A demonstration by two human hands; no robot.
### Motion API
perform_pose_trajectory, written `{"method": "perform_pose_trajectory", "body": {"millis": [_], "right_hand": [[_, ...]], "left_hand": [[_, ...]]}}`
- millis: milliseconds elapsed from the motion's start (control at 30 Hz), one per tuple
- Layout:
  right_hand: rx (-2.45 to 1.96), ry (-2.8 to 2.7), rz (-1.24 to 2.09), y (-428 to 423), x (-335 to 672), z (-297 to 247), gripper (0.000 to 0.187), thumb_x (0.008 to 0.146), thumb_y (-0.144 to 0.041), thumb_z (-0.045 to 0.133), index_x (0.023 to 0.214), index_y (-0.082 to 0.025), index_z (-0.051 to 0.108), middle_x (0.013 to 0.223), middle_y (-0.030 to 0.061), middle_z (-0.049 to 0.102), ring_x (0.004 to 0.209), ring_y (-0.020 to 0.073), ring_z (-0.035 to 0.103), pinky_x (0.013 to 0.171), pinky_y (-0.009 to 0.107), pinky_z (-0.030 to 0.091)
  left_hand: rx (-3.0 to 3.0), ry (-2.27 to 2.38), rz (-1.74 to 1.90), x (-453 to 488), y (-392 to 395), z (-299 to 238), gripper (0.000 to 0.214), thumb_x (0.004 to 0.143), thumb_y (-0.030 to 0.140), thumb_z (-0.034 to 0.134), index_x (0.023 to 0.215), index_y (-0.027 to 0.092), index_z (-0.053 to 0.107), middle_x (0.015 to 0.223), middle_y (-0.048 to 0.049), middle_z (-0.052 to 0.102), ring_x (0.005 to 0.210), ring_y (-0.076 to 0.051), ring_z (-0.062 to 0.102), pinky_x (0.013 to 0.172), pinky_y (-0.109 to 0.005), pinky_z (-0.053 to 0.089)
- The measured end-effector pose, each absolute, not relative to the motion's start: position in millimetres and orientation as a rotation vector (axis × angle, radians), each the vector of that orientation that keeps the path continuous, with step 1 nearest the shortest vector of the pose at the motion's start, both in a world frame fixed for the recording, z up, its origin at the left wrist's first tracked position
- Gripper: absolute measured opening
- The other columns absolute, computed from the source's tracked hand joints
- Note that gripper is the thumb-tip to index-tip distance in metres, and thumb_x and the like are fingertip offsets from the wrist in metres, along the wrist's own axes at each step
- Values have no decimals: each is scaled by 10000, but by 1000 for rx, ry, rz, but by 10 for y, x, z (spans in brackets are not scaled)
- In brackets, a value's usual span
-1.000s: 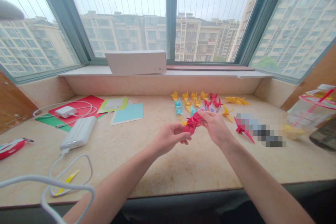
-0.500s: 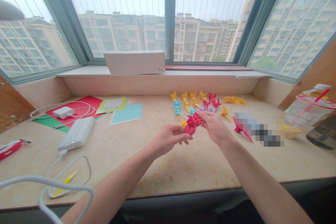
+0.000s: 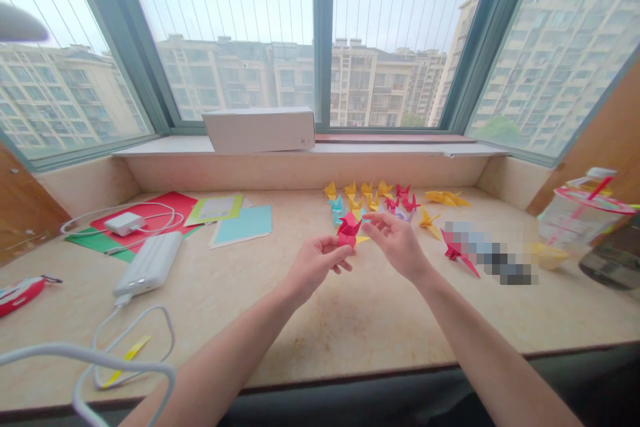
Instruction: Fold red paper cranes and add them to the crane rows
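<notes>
A small red folded paper crane (image 3: 349, 232) is pinched between the thumb and fingers of my left hand (image 3: 320, 259), over the middle of the counter. Its pointed tips stick upward. Just to its right, my right hand (image 3: 395, 240) hovers with bent fingers apart, fingertips close to the crane but seemingly holding nothing. Behind my hands stand rows of small folded cranes: yellow ones (image 3: 367, 189), a light blue one (image 3: 337, 211) and red ones (image 3: 411, 203). My hands partly hide the front ones.
Coloured paper sheets (image 3: 245, 223), a white power bank (image 3: 150, 263) and its looping cable (image 3: 170, 327) lie left. Rightward are larger yellow (image 3: 447, 198) and red (image 3: 457, 252) folded papers, a pixelated patch, and a plastic cup (image 3: 575, 213) with a straw. A white box (image 3: 257, 131) rests on the sill.
My right hand has let go of the red crane and moved slightly away. The crane stays in my left hand, now more upright. The view has tilted up a little.
</notes>
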State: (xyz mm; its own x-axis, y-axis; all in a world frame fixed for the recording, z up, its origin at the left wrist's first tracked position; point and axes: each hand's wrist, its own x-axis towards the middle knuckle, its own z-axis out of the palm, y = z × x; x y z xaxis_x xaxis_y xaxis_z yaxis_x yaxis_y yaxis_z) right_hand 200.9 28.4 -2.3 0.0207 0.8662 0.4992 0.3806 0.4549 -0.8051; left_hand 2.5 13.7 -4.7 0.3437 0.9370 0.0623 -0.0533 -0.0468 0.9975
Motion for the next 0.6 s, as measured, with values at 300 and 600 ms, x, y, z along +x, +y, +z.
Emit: {"method": "perform_pose_trajectory", "body": {"millis": [300,600], "right_hand": [[-1136,-1669,520,365,2102,-42,338,862,-499,612,880,-190,749,818,54,748,750,208,650,711,335,487],[-1438,-1824,281,193,2945,18,279,882,-414,582,903,-206,767,896,61,761,798,225,656,729,341,451]], "left_hand": [[1752,924,941,30,115,-98,390,895,496,558,820,147,716,758,-75,738,586,-165,664,545,-242,448],[2368,1219,1024,-71,178,-67,403,948,373,464,664,195,686,592,-30,682,530,-164,599,559,-244,350]]}}
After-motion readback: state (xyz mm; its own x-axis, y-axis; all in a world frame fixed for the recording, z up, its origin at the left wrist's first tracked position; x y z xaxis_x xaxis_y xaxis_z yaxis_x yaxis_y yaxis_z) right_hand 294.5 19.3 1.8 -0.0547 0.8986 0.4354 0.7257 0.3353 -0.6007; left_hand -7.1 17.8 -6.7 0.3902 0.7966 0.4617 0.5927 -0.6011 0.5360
